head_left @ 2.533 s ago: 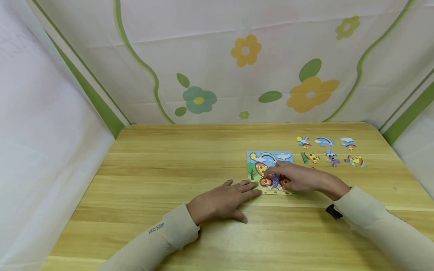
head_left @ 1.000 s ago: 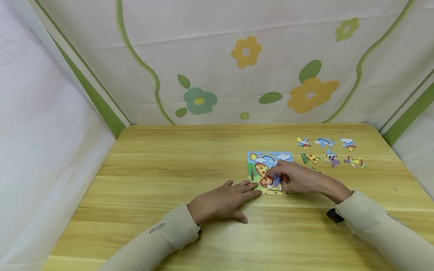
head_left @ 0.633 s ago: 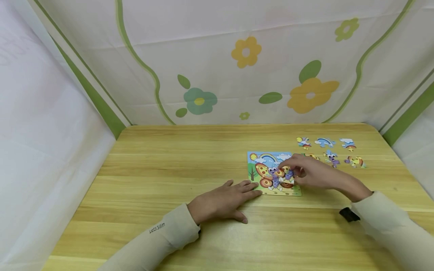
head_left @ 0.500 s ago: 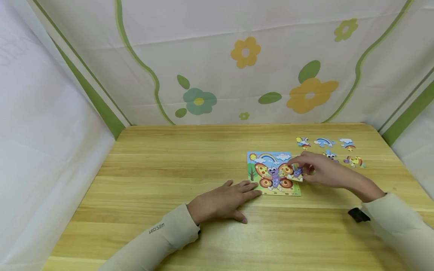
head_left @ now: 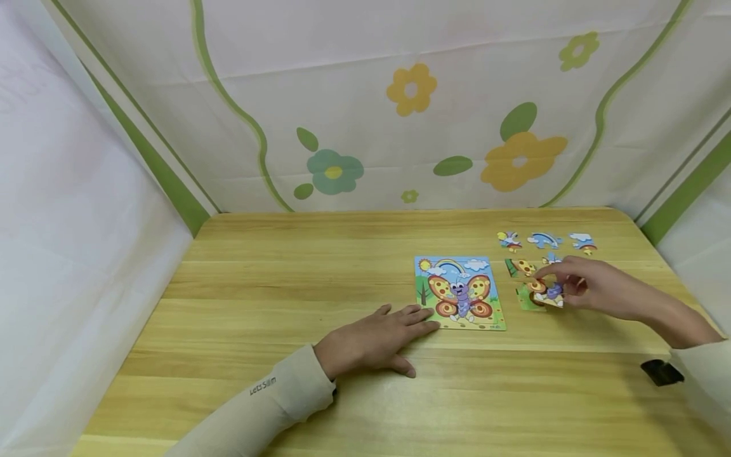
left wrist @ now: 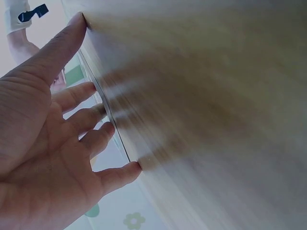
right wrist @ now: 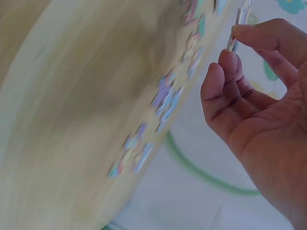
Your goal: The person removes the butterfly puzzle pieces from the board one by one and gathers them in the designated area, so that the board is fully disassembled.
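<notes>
Left hand: the left hand (head_left: 374, 339) lies flat on the bench (head_left: 274, 298), palm down, fingers straight and a little spread; the fingertips touch the near left corner of the puzzle board (head_left: 460, 292). The left wrist view shows the same hand (left wrist: 53, 143) with its fingertips against the bench top, holding nothing.

Right hand: the right hand (head_left: 594, 289) is to the right of the board, thumb and forefinger pinching a puzzle piece (head_left: 547, 293). In the right wrist view the hand (right wrist: 259, 105) grips the thin piece (right wrist: 238, 26) edge-on between thumb tip and fingertip, the other fingers curled loosely.

Puzzle piece: orange, purple and green print, held low over the bench just right of the board, beside a green-edged piece; whether it touches the bench cannot be told.

Puzzle board: square, lying flat near the middle of the bench, showing a butterfly under a rainbow, sun and clouds.

Loose pieces: several small loose pieces (head_left: 545, 240) lie in rows at the far right of the bench, beyond the right hand.

Sleeves: both arms wear pale beige sleeves (head_left: 268, 400); a dark strap (head_left: 661, 372) shows at the right wrist.

Backdrop: a white cloth (head_left: 411, 89) printed with flowers and green lines hangs behind the bench.
</notes>
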`<state>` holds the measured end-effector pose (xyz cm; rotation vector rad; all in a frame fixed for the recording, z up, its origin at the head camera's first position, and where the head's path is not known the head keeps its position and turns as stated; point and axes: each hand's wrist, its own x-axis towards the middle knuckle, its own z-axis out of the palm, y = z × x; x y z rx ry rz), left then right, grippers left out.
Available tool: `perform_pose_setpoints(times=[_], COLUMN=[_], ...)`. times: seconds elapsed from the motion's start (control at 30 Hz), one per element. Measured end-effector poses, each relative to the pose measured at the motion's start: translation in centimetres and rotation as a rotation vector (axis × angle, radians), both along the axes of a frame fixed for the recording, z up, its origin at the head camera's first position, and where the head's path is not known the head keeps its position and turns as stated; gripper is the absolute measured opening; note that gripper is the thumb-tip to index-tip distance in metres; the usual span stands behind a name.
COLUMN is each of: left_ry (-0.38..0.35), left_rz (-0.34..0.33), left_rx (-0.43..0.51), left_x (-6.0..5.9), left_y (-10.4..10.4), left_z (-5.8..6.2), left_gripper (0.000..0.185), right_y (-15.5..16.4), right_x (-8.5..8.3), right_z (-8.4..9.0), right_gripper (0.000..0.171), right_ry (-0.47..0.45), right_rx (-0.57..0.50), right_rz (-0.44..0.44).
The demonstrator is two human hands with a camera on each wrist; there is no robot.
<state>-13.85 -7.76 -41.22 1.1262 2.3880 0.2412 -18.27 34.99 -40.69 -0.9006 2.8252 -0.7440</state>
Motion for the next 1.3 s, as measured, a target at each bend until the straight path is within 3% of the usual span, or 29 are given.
perform_pose_setpoints(times=[0.43, 0.87, 1.07, 1.3], left_ry=[0.004, 0.002, 0.007, 0.006], left_rz=[0.003, 0.005, 0.003, 0.005], left_rx=[0.004, 0.01, 0.01, 0.01], left_x=[0.1, 0.0, 0.1, 0.1], left_y=[0.0, -0.1, 0.0, -0.1], left_z=[-0.1, -0.1, 0.0, 0.0], left_gripper=[0.088, 0.088, 0.087, 0.088], right_y=[3.8, 4.9, 4.8, 4.7], right_x=[0.5, 0.0, -0.1, -0.2], right_z=[-1.7, -3.4, -3.7, -3.4], right_gripper=[0.055, 0.054, 0.054, 0.041], right_ry=[-0.087, -0.012, 0.058, 0.045], right_rx=[0.009, -0.014, 0.048, 0.105], right_rz=[-0.063, 0.004, -0.012, -0.081])
